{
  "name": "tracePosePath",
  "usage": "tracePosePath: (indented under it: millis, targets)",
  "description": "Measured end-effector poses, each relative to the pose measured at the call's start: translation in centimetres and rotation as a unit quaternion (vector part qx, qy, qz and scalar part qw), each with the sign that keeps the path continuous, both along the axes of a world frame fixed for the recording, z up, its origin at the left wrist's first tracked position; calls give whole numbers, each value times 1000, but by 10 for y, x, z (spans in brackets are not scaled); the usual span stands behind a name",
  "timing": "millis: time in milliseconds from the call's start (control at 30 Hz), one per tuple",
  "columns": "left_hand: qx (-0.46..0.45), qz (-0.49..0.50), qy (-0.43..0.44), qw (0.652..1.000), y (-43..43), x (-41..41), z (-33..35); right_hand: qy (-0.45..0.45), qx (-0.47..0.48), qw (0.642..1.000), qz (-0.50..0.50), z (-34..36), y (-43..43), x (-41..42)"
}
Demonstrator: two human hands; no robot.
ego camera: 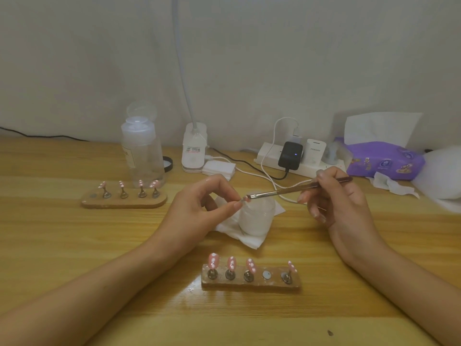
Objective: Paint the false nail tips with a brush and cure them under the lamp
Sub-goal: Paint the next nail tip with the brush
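Note:
My left hand (pixel 199 208) pinches a small nail tip on its stand (pixel 241 200) above a frosted white jar (pixel 257 218). My right hand (pixel 331 196) grips a thin brush (pixel 287 191) whose bristles touch that nail tip. In front of me a wooden holder (pixel 250 283) carries pink nail tips with white dots (pixel 213 261); one of its slots is bare. A second wooden holder (pixel 124 202) with several pink tips stands at the left. The white lamp (pixel 193 151) stands at the back, its neck rising out of view.
A clear pump bottle (pixel 141 151) stands behind the left holder. A white power strip (pixel 294 158) with plugs and trailing cables lies at the back. A purple tissue pack (pixel 384 161) sits at the right. A white paper towel (pixel 237 232) lies under the jar.

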State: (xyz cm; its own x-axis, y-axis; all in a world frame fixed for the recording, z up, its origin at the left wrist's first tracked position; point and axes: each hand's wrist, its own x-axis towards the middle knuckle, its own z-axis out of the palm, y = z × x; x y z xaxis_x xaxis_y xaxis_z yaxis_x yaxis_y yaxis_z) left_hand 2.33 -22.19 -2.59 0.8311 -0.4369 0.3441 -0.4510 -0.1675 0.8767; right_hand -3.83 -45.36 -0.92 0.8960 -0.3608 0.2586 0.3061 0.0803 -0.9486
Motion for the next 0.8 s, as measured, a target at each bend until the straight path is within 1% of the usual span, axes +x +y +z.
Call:
tracePosePath:
  millis: [100,167,267,333,433,567,700,800]
  targets:
    - [6,4,-12,1000,0,1,-1,16,13,1000,-23,-1,-3,1]
    - [12,5,-23,1000,0,1,-1,9,32,999,-12,0,-3,1]
    - [14,9,-34,999,0,0,-1,10,16,1000,16,0,-1,2]
    - [12,12,-40,999,0,-1,-1,21,16,1000,3,-1,-2,3]
    - [13,15,-47,999,-1,-3,0,17,42,999,-1,-1,-4,3]
    - [13,16,-52,998,-1,-3,0,15,19,999,22,-1,-1,3]
    - [15,16,-56,998,-1,-2,0,16,51,999,11,-1,-3,4]
    - [11,15,-58,998,0,-2,0,14,31,999,24,0,-1,3]
